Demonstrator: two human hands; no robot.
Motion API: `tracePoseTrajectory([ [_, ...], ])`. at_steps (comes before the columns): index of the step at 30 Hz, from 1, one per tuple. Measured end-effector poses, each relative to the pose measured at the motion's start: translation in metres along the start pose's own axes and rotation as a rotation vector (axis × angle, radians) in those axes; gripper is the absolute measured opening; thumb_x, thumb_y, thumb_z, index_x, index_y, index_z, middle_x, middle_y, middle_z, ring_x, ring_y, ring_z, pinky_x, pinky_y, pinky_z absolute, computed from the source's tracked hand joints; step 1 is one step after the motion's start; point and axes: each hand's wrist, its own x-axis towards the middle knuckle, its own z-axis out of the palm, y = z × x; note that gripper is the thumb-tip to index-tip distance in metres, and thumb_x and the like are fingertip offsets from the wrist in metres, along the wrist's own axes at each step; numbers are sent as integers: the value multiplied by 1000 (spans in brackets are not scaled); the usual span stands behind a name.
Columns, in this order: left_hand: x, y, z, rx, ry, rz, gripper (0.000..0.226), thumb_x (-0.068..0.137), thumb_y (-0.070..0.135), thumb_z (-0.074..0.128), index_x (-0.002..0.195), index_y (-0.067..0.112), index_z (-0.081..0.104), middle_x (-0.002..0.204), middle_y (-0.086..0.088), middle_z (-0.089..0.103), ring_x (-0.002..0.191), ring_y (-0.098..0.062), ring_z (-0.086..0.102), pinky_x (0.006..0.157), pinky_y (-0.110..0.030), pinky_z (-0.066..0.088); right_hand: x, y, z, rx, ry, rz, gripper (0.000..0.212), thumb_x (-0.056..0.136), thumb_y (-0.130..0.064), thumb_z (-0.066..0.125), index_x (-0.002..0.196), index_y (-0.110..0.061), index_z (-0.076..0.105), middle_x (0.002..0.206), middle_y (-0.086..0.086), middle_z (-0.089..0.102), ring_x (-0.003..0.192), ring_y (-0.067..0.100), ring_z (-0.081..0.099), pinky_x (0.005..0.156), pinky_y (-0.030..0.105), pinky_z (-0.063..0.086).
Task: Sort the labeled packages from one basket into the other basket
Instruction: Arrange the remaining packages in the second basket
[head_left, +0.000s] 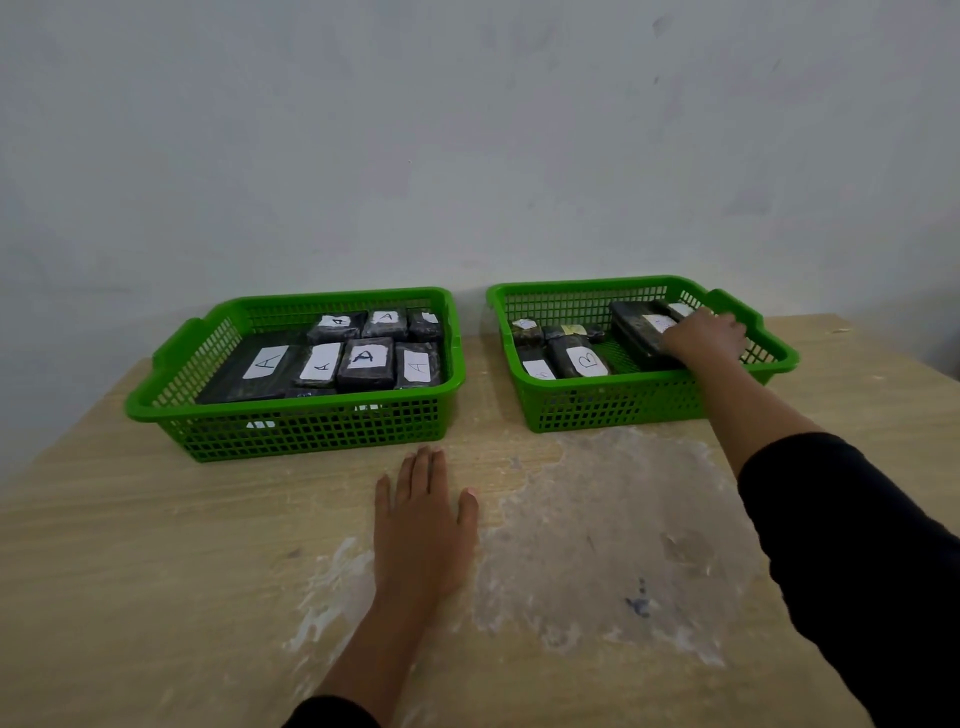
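Two green plastic baskets stand side by side at the back of the table. The left basket (171, 400) holds several black wrapped packages with white labels reading A (363, 358). The right basket (613, 400) holds several black packages, one labeled B (584, 361). My right hand (704, 335) reaches into the right basket and rests on the near end of a long black package with a white label (641, 327), fingers curled over it. My left hand (423, 525) lies flat on the table in front of the baskets, fingers together, holding nothing.
The wooden table (156, 545) has a whitish worn patch (597, 545) in front of the right basket. A pale wall (467, 156) stands directly behind the baskets. The table's left edge runs diagonally at the left.
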Motion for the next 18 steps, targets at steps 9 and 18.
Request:
tracePoseTrajectory([
  [9,0,1,-2,-8,-10,-10,63,98,44,25,152,19,6,163,2,3,149,-11,0,122,-39,-3,8,2,5,45,-11,87,56,91,-22,55,138,4,38,149,28,24,136,43,28,112,47,30],
  [18,0,1,-2,-10,-5,-12,63,98,43,26,152,18,7,162,1,4,149,-11,1,123,-40,-1,-14,-3,-6,297,64,-383,35,91,-21,57,124,-13,59,135,22,47,79,26,59,69,26,46],
])
